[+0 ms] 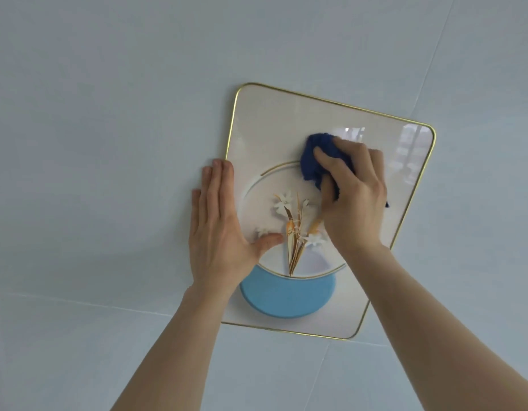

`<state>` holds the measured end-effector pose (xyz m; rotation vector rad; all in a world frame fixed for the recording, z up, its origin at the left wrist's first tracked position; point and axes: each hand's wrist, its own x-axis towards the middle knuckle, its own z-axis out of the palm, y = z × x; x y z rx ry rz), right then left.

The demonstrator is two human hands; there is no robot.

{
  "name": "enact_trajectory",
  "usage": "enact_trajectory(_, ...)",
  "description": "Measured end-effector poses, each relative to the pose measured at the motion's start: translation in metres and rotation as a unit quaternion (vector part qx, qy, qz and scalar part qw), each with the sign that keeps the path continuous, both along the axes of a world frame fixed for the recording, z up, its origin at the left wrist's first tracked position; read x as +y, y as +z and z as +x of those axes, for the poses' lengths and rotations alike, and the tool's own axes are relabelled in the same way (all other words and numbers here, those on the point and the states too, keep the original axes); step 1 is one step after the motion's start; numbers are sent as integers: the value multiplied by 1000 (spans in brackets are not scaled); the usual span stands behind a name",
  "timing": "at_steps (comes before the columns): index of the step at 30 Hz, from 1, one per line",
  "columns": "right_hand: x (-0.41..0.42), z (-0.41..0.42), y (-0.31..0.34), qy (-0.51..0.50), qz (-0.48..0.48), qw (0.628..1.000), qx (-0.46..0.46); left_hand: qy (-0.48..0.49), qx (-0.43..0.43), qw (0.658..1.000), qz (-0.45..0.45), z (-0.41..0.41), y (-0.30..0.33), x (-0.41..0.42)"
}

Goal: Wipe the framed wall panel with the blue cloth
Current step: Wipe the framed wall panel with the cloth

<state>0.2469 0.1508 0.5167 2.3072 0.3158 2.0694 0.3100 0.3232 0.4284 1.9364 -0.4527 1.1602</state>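
The framed wall panel (274, 123) hangs right of centre on the wall, a glossy white rectangle with a thin gold rim, a circle motif, white flowers and a light blue half-disc at the bottom. A bunched dark blue cloth (316, 155) is pressed against the upper middle of the panel under my right hand (353, 194), whose fingers grip it. My left hand (217, 229) lies flat with fingers together across the panel's left edge, its thumb resting on the picture. Part of the cloth is hidden under my right palm.
Pale grey-white wall tiles (108, 143) with thin grout lines surround the panel on all sides. A window reflection shows in the panel's upper right corner (408, 155).
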Motion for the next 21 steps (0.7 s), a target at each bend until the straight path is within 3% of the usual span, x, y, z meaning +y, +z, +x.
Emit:
enact_trajectory(3,-26,-20,-53,-28,-26,998,42,4,3,1000,-1,-1,1,-1)
enact_trajectory(6,-48,-28,-60,-37,-26,998,42,10,5,1000,3,-2,0,-1)
enact_trajectory(10,-43,-20,-68,-20,93,995,-20,12,6,1000,4,1,-2,-3)
enact_trajectory(12,-42,-20,-92,-16,95,995,-14,8,8,1000,1,1,-2,-3)
enact_trajectory(17,-64,-44,-168,-50,10,994,94,4,9,1000,-1,0,-1,-3)
enact_trajectory(21,-70,-74,-202,-117,28,966,228,20,32,999,12,-13,4,-4)
